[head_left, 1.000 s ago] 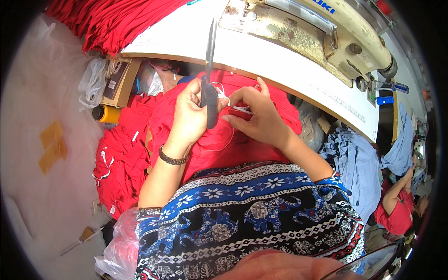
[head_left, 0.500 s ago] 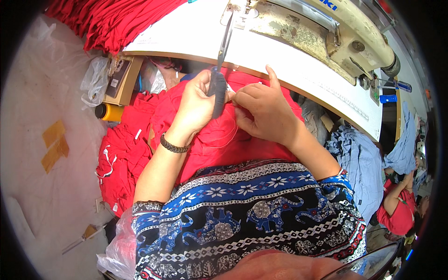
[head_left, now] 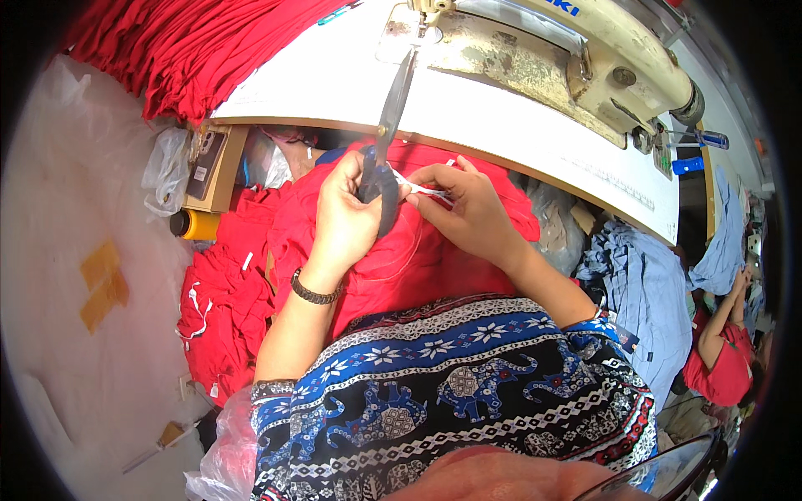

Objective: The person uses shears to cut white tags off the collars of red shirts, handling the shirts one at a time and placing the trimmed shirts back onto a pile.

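Over my lap, my left hand [head_left: 344, 219] is closed around dark-handled scissors [head_left: 393, 113]. Their blades point away from me toward the sewing machine [head_left: 518, 50]. A white cord [head_left: 428, 191] runs between my two hands. The fingers of my right hand [head_left: 469, 210] pinch it, and its other end meets the left fingertips beside the scissor handles. Beneath both hands a bunched red garment [head_left: 380, 275] covers my lap. Whether the cord is attached to the garment is hidden by my fingers.
The white sewing table [head_left: 334, 88] has a wooden front edge just beyond my hands. Red pieces [head_left: 192, 50] are heaped at far left. A yellow-and-black cylinder [head_left: 199, 224] lies at left. Light-blue garments [head_left: 639, 292] are piled at right; a person in red [head_left: 723, 367] sits beyond.
My right fingers now pinch the white cord, which has come into view stretched between the hands. The right index finger no longer points up. The scissors have shifted slightly toward me.
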`<action>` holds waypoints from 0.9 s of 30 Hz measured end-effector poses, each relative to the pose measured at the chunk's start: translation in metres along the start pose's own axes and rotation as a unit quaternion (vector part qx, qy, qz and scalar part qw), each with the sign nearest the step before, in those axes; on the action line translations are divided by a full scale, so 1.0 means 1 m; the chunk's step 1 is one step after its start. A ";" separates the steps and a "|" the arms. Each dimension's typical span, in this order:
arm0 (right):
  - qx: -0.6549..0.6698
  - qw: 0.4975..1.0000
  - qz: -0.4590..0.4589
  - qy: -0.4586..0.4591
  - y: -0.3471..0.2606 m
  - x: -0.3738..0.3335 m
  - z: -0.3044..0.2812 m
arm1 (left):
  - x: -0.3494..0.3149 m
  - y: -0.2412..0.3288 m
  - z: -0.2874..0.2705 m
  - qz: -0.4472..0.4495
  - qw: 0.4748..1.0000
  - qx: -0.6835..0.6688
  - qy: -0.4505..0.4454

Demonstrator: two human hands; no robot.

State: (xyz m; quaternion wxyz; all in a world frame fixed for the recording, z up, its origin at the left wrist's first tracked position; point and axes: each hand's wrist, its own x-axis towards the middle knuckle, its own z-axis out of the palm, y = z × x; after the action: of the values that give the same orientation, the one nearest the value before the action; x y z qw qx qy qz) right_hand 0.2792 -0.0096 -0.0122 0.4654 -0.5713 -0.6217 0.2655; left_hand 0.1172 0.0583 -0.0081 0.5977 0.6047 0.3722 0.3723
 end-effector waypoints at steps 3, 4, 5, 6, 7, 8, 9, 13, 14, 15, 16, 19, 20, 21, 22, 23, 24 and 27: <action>-0.020 0.998 0.015 -0.049 0.000 0.000 -0.003 | -0.002 -0.001 -0.002 -0.003 1.000 0.002 0.010; -0.021 0.998 0.022 -0.057 0.001 0.001 -0.004 | -0.002 0.001 -0.003 -0.004 1.000 -0.004 0.017; -0.021 0.998 0.029 -0.054 0.002 0.000 -0.004 | -0.003 0.002 -0.003 -0.005 1.000 -0.011 0.024; -0.019 0.998 0.034 -0.051 0.003 0.000 -0.004 | -0.004 0.003 -0.006 -0.010 1.000 -0.016 0.024; -0.018 0.998 0.039 -0.048 0.004 0.000 -0.004 | -0.005 0.004 -0.009 -0.015 0.999 -0.021 0.025; -0.022 0.997 0.044 -0.055 0.004 0.000 -0.004 | -0.006 0.004 -0.011 -0.021 0.999 -0.026 0.026; -0.026 0.996 0.048 -0.064 0.003 0.000 -0.005 | -0.008 0.002 -0.012 -0.005 1.000 -0.021 0.023; -0.021 1.000 0.010 -0.021 0.007 -0.004 0.003 | -0.010 -0.003 -0.005 0.051 0.998 -0.019 0.036; -0.022 0.999 0.012 -0.030 0.006 -0.003 0.002 | -0.009 -0.003 -0.005 0.048 0.998 -0.026 0.032; -0.022 0.999 0.014 -0.039 0.005 -0.002 0.001 | -0.008 -0.002 -0.005 0.045 0.998 -0.034 0.030; -0.023 0.998 0.016 -0.048 0.004 -0.001 0.000 | -0.006 -0.003 -0.005 0.043 0.998 -0.042 0.027; -0.008 1.000 -0.001 -0.028 0.007 -0.002 0.004 | -0.005 -0.004 -0.005 0.043 0.998 -0.034 0.027; -0.019 0.999 -0.002 -0.033 0.006 -0.002 0.003 | -0.005 -0.004 -0.005 0.039 0.998 -0.038 0.026; -0.030 0.999 -0.001 -0.039 0.005 -0.001 0.002 | -0.004 -0.004 -0.004 0.034 0.998 -0.042 0.024; -0.040 0.998 -0.001 -0.045 0.004 -0.001 0.001 | -0.004 -0.004 -0.004 0.029 0.998 -0.047 0.024; 0.023 0.999 0.025 -0.042 0.004 0.000 0.001 | -0.005 -0.004 -0.004 0.034 0.997 -0.069 0.031; 0.084 0.995 0.050 -0.037 0.005 0.002 0.000 | -0.006 -0.005 -0.005 0.040 0.994 -0.093 0.036; 0.243 0.964 0.107 -0.029 0.016 0.001 0.000 | -0.016 -0.005 -0.024 0.013 0.995 -0.094 -0.022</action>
State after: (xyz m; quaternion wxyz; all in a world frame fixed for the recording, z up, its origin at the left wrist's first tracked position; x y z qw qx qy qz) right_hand 0.2862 -0.0049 -0.0256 0.5409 -0.4961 -0.4868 0.4736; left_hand 0.0886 0.0549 -0.0129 0.6549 0.5585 0.3144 0.4004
